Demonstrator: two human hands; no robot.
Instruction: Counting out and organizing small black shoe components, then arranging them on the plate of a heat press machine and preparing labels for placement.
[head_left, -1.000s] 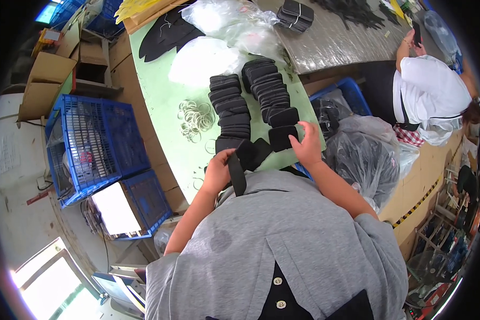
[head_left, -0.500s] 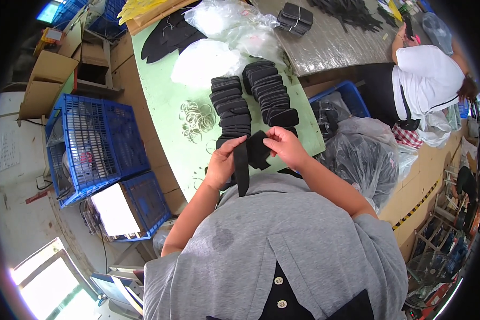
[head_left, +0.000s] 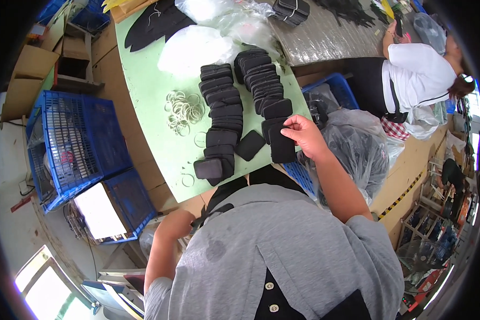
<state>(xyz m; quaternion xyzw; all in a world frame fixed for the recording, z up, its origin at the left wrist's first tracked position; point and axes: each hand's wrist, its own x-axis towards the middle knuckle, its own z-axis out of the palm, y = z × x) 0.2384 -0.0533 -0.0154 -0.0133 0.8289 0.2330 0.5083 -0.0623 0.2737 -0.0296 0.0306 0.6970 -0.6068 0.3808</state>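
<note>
My right hand [head_left: 306, 137] pinches the edge of a black rounded pad [head_left: 282, 145] at the near end of the right row of black pads [head_left: 266, 85]. A second row of black pads [head_left: 218, 106] runs along the left, overlapping one another. Between the rows' near ends a single black pad [head_left: 250, 145] lies at a slant. My left hand [head_left: 176, 224] is low at my left side, off the table, its fingers closed and partly hidden. A black fabric strip [head_left: 216, 212] runs from it across my shirt front.
Metal rings [head_left: 184, 109] lie heaped left of the pads on the green table [head_left: 149, 101]. Clear plastic bags [head_left: 197, 56] and black fabric pieces [head_left: 157, 26] lie farther back. Blue crates [head_left: 74, 144] stand left; a bagged bundle [head_left: 352, 152] sits right. A co-worker [head_left: 416, 72] works at far right.
My left hand has drawn back from the table to my left side with the black strip. My right hand has moved right onto the right row. A single pad now lies between the rows.
</note>
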